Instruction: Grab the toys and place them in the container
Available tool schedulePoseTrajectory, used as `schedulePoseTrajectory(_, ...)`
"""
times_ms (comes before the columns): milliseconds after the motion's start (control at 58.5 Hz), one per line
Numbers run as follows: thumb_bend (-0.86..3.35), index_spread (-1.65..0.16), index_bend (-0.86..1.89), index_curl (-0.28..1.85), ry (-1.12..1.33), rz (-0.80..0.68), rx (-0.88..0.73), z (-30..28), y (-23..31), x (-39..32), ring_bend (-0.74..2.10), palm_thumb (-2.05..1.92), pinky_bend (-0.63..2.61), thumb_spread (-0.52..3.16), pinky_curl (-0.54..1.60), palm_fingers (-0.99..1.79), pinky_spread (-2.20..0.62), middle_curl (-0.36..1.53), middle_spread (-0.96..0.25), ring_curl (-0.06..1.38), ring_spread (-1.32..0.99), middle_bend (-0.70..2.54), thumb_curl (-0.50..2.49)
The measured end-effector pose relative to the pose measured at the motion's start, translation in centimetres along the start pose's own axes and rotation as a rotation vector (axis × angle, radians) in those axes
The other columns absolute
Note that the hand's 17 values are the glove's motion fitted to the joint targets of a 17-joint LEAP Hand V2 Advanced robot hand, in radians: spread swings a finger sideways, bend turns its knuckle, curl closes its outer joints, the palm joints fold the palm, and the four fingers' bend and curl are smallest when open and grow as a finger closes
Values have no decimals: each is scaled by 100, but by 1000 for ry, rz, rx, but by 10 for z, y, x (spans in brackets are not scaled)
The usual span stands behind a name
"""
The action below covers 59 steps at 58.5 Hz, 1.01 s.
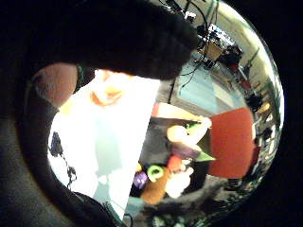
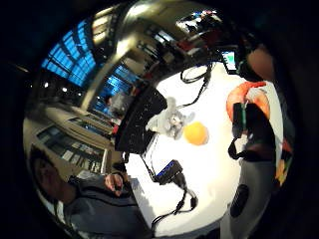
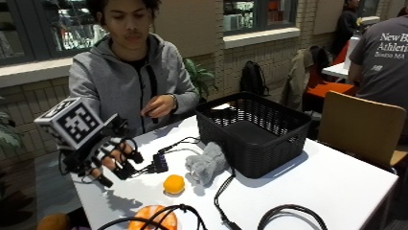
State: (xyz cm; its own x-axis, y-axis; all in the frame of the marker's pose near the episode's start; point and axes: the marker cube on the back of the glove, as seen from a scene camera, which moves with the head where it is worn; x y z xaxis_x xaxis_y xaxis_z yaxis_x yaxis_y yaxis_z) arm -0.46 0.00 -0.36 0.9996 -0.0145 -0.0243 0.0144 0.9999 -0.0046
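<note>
Toys: a small orange ball [image 3: 173, 184] lies on the white table [image 3: 331, 187], with a grey plush animal [image 3: 207, 164] at its 2 o'clock, leaning against the basket's near wall; an orange plush toy [image 3: 152, 218] sits at the table's near edge, at the ball's 7 o'clock.
Container: a black woven basket [image 3: 258, 132], open-topped, at 1 o'clock from the ball.
Gloved right hand [image 3: 115, 160]: hovers above the table at the ball's 10 o'clock, fingers spread and hanging, holding nothing.
Step in hand: likely reaching for the first toy.
Doing it well: the person would best come down over the ball, curl fingers round it, and stay wide of the black cables [image 3: 191, 143] running beside both toys.
Risk: the ball may roll if nudged sideways.
</note>
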Motion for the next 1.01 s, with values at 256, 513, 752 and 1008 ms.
schedulePoseTrajectory(256,44,-18,24,18,92,-122,21,-17,3,-54,43,37,55,119,21,70,-9,12,-2,15,-19,25,12)
schedulePoseTrajectory(513,38,-24,16,22,145,-245,-140,36,-14,-111,48,26,60,138,25,63,-10,19,-3,18,-23,29,17)
schedulePoseTrajectory(752,30,-27,10,20,204,-304,-239,86,-39,-128,48,21,74,137,32,29,-7,24,-1,20,-20,29,20)
schedulePoseTrajectory(1008,21,-28,16,21,140,-359,-287,113,-81,-131,45,19,83,130,35,10,-2,29,2,20,-14,27,23)
